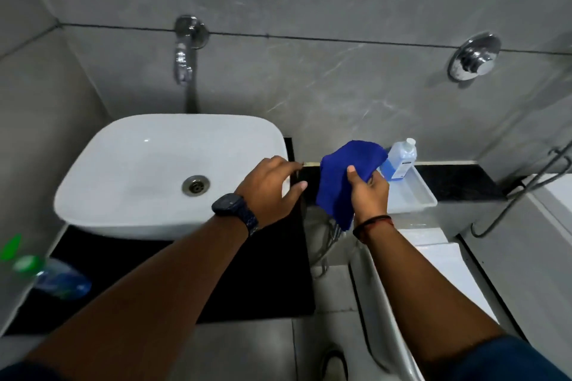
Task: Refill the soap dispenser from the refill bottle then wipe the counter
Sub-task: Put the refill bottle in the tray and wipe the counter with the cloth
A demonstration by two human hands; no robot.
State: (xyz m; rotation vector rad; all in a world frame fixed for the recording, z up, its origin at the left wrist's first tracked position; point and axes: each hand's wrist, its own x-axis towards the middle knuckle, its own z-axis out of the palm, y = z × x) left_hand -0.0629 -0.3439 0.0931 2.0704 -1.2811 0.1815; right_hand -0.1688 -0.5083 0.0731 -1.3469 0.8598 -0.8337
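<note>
Wall [340, 77]: grey stone-look tiles behind the whole counter.
Counter [247, 272]: black slab under and in front of the basin; a narrower black ledge runs on to the right along the wall.
Basin [139, 164]: white, rounded-rectangular, sitting on top of the counter at left.
Tray [416, 195]: clear, shallow, on the ledge right of the basin.
Cloth [343, 170]: blue, bunched, held in the air between basin and tray, its lower end hanging free.
Left hand [266, 185]: above the basin's right rim, fingers loosely spread toward the cloth, holding nothing.
Right hand [368, 192]: clamped on the cloth, thumb pressed on its near face, fingers wrapped behind.
Soap dispenser [58, 281]: green-topped clear bottle, blurred, at the counter's left front corner, well apart from both hands.
Refill bottle [399, 161]: upright at the tray's far end, white cap on, blue liquid inside, just beside the cloth's upper edge.
Tap [184, 62]: chrome, wall-mounted, above the basin.
Knob [473, 57]: round, chrome, on the wall at right.
Watch [230, 206]: dark, on the left wrist.
Drain [195, 185]: metal ring in the basin floor.
</note>
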